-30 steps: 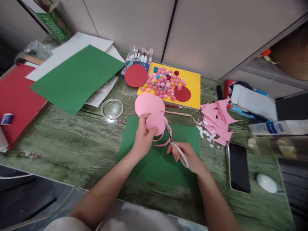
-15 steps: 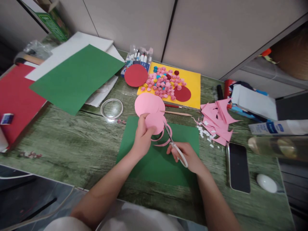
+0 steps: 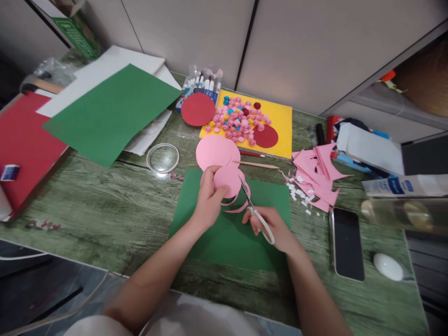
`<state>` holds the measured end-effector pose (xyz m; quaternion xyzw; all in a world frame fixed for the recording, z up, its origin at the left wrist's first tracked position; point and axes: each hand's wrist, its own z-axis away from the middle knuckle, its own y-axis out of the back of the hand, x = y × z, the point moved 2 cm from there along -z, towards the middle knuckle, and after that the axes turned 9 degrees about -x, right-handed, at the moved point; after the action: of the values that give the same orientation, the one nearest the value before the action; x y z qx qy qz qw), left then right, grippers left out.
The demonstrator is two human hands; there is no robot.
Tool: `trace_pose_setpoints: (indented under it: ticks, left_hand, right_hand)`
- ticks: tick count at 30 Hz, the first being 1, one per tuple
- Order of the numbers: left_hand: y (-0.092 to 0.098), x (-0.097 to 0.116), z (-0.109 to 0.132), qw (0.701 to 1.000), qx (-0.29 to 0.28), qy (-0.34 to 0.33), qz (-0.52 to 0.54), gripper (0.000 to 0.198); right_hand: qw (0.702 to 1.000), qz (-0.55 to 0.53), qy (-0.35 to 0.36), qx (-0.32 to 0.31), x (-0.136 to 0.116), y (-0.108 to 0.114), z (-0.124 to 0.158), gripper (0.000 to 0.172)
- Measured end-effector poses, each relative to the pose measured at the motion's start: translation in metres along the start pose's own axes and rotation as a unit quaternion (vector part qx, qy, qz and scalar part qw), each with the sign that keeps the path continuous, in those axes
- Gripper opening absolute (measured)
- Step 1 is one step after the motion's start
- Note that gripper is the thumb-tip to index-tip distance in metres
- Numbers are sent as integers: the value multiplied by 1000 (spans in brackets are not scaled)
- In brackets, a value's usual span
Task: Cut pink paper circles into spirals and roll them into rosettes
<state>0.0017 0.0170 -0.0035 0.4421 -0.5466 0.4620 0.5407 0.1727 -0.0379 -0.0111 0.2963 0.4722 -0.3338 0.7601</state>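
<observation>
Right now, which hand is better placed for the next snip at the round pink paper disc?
Probably the right hand: it holds the white-handled metal scissors, blades at the edge of the round pink paper disc. The left hand grips that disc.

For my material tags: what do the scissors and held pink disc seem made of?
Scissors: blades likely metal, grey, slightly shiny; handle probably plastic, smooth, opaque white. Held pink disc: apparently matte paper or thin card, flat and evenly coloured.

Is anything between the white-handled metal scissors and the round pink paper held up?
Nothing visible: the white-handled metal scissors in the right hand have their blades at the edge of the round pink paper in the left hand.
</observation>
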Motion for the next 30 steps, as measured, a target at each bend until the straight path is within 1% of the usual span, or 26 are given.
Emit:
trace_pose_setpoints:
  ticks: [7,13,17,24,30]
  left_hand:
    - [1,-1,-2,1000,13,-5,14,34]
    - [1,-1,-1,1000,15,-5,18,33]
    - [1,-1,-1,1000,10,2,13,34]
    - [0,1,0,1000,-14,4,-5,34]
    - [0,2,-1,1000,-11,3,-6,34]
  right_hand:
    - [1000,3,-8,0,0,1,0,42]
    - [1000,4,-9,-4,0,0,-1,43]
    - [1000,2,2,-5,-1,0,0,47]
    - [1000,3,13,0,-1,1,0,48]
    - [1000,-3,7,-1,2,0,0,47]
